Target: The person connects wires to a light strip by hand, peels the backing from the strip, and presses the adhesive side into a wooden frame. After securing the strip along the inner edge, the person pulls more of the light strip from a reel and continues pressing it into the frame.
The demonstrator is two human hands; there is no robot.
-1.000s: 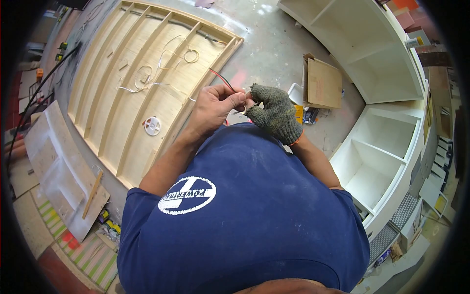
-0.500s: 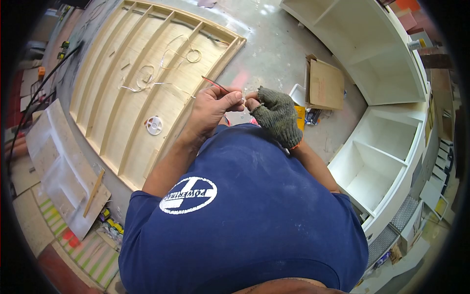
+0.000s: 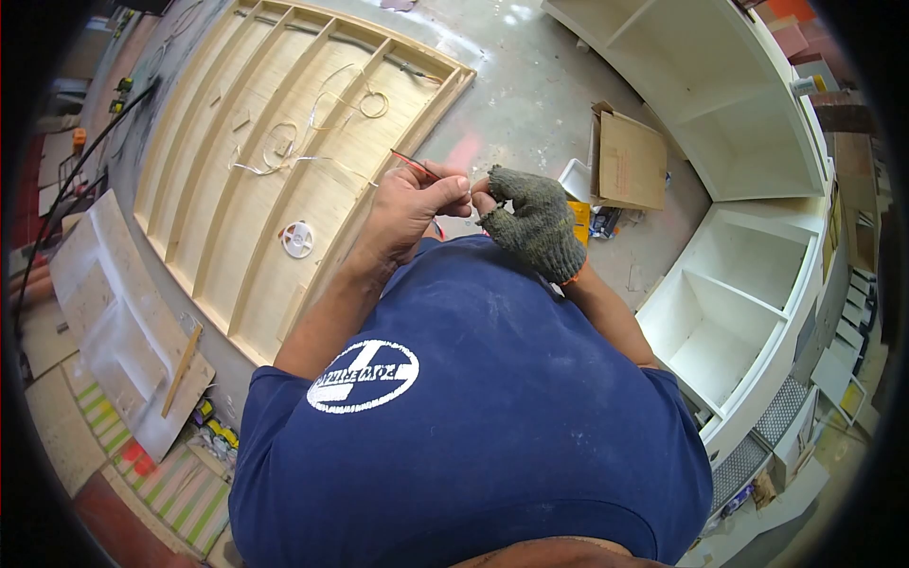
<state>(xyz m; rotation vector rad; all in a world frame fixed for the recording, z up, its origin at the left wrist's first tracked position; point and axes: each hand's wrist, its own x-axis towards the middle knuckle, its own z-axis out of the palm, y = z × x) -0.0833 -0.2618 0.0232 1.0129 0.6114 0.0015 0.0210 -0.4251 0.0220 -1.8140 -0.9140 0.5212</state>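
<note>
My left hand (image 3: 417, 204), bare, is closed in a pinch on a thin red and black wire (image 3: 413, 163), whose loose end points up and left past the fingers. My right hand (image 3: 536, 220) wears a dark grey-green glove that leaves the fingertips bare. Its thumb and forefinger are pinched together right beside the left fingertips, but what lies between them is too small to make out. A pale thin strip (image 3: 331, 163) runs from near my left hand across the wooden frame (image 3: 312, 118) and lies there in loose loops.
A white plastic reel (image 3: 297, 239) lies on the frame's panel. White cabinets (image 3: 734, 284) stand along the right. A cardboard box (image 3: 630, 161) and a white tub (image 3: 575, 181) sit on the floor ahead. A pale board (image 3: 123, 322) leans at the left.
My right hand has shifted slightly left and turned a little, its fingertips now closer to the left ones. The left hand keeps its pinch on the wire.
</note>
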